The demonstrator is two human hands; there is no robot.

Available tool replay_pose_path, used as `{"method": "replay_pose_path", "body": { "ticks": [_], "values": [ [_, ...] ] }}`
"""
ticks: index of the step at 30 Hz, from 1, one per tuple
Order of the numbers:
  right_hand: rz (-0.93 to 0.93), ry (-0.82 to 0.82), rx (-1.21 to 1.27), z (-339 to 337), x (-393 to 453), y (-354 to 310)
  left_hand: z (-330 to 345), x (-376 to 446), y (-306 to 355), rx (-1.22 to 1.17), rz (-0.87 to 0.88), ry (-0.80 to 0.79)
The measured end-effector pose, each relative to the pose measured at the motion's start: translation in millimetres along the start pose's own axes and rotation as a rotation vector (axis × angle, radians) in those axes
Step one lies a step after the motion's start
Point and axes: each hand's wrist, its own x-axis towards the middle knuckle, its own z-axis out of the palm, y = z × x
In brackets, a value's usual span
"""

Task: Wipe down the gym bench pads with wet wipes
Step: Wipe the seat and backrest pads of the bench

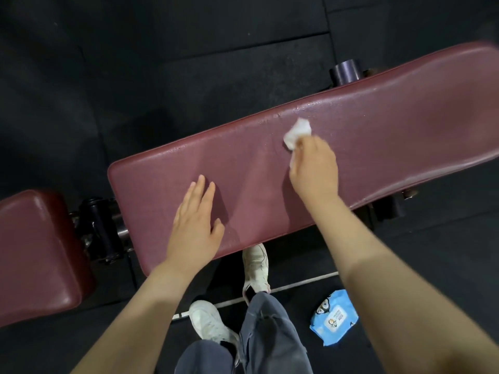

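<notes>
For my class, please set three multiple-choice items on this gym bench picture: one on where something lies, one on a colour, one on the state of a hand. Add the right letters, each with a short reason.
1. Where is the wet wipe pack?
A. on the long pad
B. on the floor by the person's feet
C. in the left hand

2. What colour is the long bench pad?
A. maroon
B. green
C. white

3. What is the left hand doing?
A. gripping a wipe
B. clenched in a fist
C. resting flat on the pad, fingers straight

Answers: 1 B, the blue pack lies on the dark floor. 2 A, the pad is dark red. 3 C, only the right hand holds the white wipe.
</notes>
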Motion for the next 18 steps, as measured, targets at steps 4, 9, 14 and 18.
{"method": "replay_pose_path", "body": {
  "ticks": [4, 9, 14, 18],
  "values": [
    [0.112, 0.001, 0.079, -14, -98, 26, -2, -1, 2, 0.004, 0.007, -0.005],
    [0.357, -0.163, 0.126, -11, -164, 45, -11, -6, 4, 0.048, 0.012, -0.040],
    [0.439, -0.100, 0.314, -46, -179, 28, -30, -32, 11, 0.087, 0.075, -0.076],
    [0.458, -0.068, 0.568, -98, -163, -7, -58, -67, 25, 0.081, 0.099, -0.085]
  ]
}}
